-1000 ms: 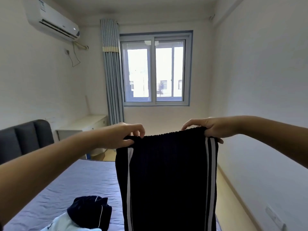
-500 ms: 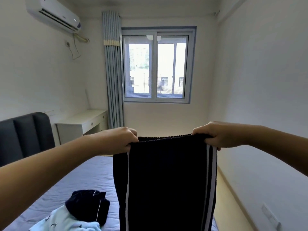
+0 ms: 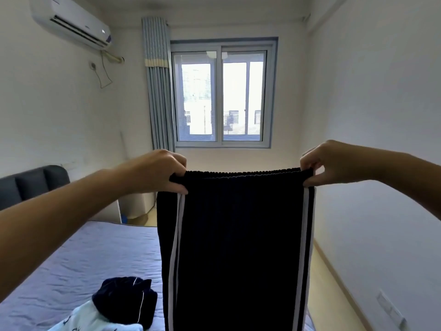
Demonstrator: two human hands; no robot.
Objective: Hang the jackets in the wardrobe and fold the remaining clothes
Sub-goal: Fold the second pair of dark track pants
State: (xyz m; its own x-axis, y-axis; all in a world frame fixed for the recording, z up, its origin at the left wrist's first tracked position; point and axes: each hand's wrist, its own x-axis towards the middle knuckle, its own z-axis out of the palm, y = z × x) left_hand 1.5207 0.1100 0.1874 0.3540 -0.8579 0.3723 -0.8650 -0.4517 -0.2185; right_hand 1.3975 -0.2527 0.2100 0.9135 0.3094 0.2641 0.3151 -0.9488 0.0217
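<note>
Trousers [image 3: 238, 247] hang vertically, waistband up, both hands pinching its corners, held apart.

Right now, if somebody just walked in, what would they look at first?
First, the dark trousers with white side stripes, held up mid-picture by the waistband, the left hand and right hand gripping its ends. Behind them a bright window shines on the far wall. Low on the left, bundled clothes lie on the purple bed.
</note>
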